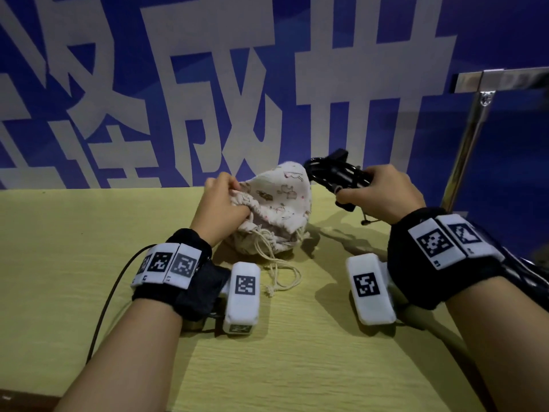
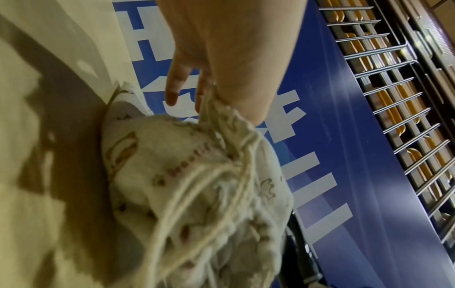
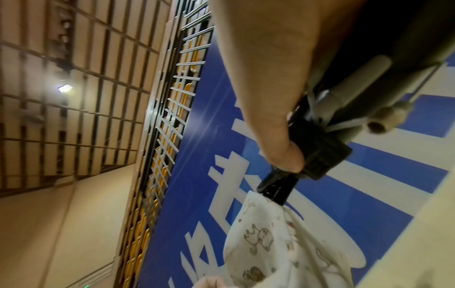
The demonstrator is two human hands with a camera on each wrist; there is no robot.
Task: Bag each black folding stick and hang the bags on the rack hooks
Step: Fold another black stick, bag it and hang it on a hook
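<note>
A cream drawstring bag with small animal prints sits on the yellow table, its cords trailing toward me. My left hand pinches the gathered rim of the bag and lifts it. My right hand grips a black folding stick just right of the bag. The stick's far tip touches the bag's upper corner. In the right wrist view the thumb presses the stick above the bag.
A blue wall banner with large white characters stands right behind the table. A metal rack frame rises at the right edge. A cable runs from my left wristband across the table.
</note>
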